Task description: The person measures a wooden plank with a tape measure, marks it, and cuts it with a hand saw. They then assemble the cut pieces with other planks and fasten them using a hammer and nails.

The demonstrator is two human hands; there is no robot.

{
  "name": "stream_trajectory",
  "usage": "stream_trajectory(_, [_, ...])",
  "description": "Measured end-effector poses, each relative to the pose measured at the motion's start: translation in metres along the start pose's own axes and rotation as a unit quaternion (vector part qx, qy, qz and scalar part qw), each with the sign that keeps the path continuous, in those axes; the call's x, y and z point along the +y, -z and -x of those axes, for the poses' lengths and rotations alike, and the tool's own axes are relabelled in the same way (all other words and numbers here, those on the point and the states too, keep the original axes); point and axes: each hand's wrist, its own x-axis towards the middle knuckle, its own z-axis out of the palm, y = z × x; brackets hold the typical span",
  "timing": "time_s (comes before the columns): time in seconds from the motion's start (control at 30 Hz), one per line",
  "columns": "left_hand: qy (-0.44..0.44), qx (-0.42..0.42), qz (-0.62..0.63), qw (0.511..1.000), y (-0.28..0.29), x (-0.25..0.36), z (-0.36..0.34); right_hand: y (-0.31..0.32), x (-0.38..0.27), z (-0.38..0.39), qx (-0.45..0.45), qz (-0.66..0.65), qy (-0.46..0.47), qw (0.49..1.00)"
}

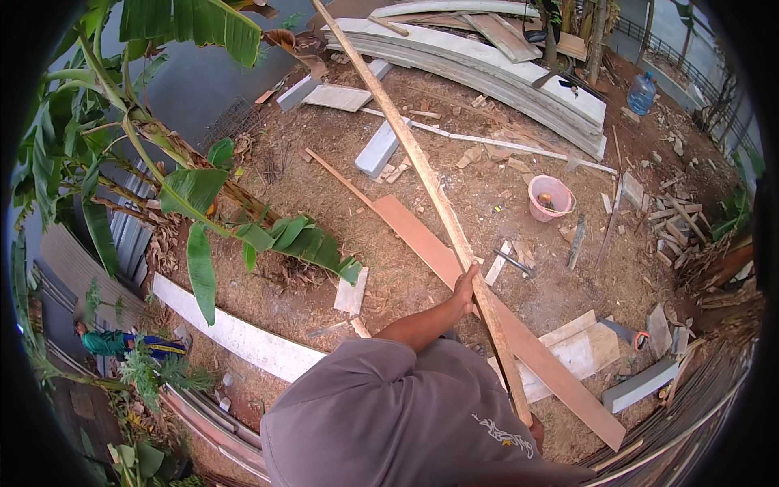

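A long, rough wooden batten (422, 166) slants across the view from the far top down to my body at the lower right. My left hand (466, 290) is closed around its lower half, with the arm stretched forward. Close to the batten's near end is my right hand (536, 432), closed on the wood and partly hidden by my grey shirt. Beneath the batten, a long reddish-brown board (414, 235) lies on the ground, crossed by it. Right of my left hand, a dark tool with a bar-like handle (511, 261) rests beside a pale offcut.
A pink bucket (550, 198) stands to the right. Long pale boards (487, 69) are stacked at the back, near a blue water jug (641, 94). A saw (623, 331), a grey block (641, 385) and scrap wood lie right. Banana leaves (195, 195) overhang the left; another person (122, 344) is farther off.
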Motion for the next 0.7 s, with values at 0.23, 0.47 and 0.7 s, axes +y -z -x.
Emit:
stream_trajectory(0.23, [0.100,0.040,0.066,0.992,0.078,-0.063,-0.018,0.014,0.011,0.060,0.000,0.224,-0.044,0.974])
stream_trajectory(0.47, [0.142,0.167,0.174,0.960,0.183,-0.126,-0.053,0.003,-0.098,0.086,0.017,0.437,-0.138,0.889])
stream_trajectory(0.7, [0.110,0.236,0.153,0.953,0.188,-0.151,-0.064,0.015,-0.150,0.064,0.032,0.530,-0.133,0.837])
